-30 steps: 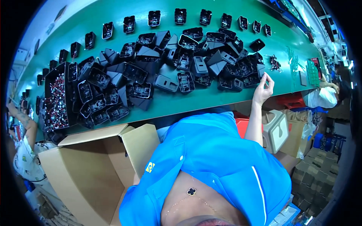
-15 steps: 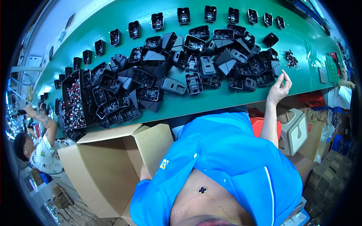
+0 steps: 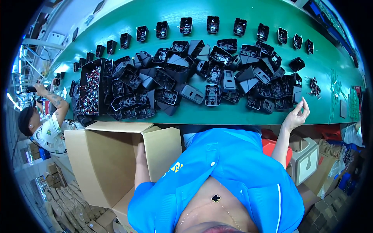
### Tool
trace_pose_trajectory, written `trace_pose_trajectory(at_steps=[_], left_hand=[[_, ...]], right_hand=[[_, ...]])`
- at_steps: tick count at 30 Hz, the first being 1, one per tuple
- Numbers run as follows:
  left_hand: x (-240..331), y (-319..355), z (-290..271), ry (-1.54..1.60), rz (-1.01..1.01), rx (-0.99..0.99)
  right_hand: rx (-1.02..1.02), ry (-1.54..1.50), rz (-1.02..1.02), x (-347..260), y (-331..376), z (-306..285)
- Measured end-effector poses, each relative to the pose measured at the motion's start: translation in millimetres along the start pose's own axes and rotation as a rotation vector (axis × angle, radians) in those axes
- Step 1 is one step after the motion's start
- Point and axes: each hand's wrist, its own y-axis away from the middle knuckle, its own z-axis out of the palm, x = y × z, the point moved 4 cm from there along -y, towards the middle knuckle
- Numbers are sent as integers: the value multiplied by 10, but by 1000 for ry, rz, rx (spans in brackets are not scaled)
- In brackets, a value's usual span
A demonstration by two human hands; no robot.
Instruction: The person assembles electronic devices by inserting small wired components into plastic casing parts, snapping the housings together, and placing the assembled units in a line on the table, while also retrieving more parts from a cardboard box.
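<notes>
My left hand reaches into an open cardboard box below the table's front edge. Its fingers are hidden behind the box flap, so I cannot see what they touch. My right hand rests at the table's front edge, fingers loosely bent and slightly apart, with nothing visible in them. Nearest to it are the right end of a heap of black plastic housings and a small bundle of dark wired parts.
Black housings stand in a curved row along the green table. A black bin holds many small wired parts. Green strands lie at the right. A beige plastic stool is below. Another person works at far left.
The view has shifted, so the table appears lower and further right. My left forearm now shows more inside the box. My right hand keeps nearly the same pose at the table edge.
</notes>
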Motion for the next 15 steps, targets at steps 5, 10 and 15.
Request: trace_pose_trajectory(at_steps=[5,10,15], left_hand=[[493,347,-596,473,311,77],[2132,1460,-286,402,661,101],[3284,1851,1276,-284,916,1]], right_hand=[[6,38,-41,-43,-13,-22],[-37,-8,21,-57,-16,-9],[-55,-100,12,-39,3,28]])
